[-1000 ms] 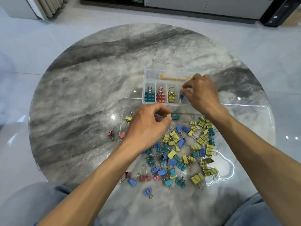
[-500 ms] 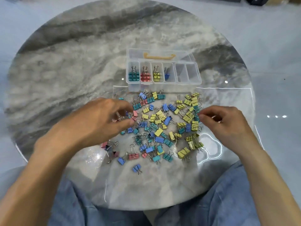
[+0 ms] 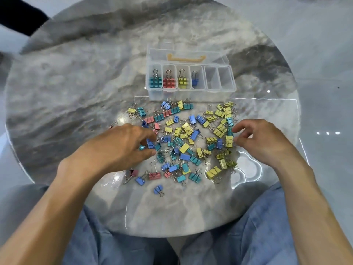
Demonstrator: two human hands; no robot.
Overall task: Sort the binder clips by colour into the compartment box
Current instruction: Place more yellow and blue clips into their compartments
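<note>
Fingers of the left hand [image 3: 122, 148] curl at the left edge of the clip pile [image 3: 183, 142], thumb and forefinger closing on a blue clip [image 3: 150, 144]; whether it is gripped cannot be told. Right hand [image 3: 261, 142] fingers bend loosely at the pile's right edge, touching yellow clips [image 3: 229, 141], nothing held. Clips are glossy folded metal with wire handles, scattered on a round marbled table [image 3: 76, 92]. The clear plastic compartment box [image 3: 219, 88] sits beyond; four left compartments hold teal, red, yellow and blue clips.

One compartment box [image 3: 232, 81] of six compartments, four holding binder clips [image 3: 183, 142]; two hands.
</note>
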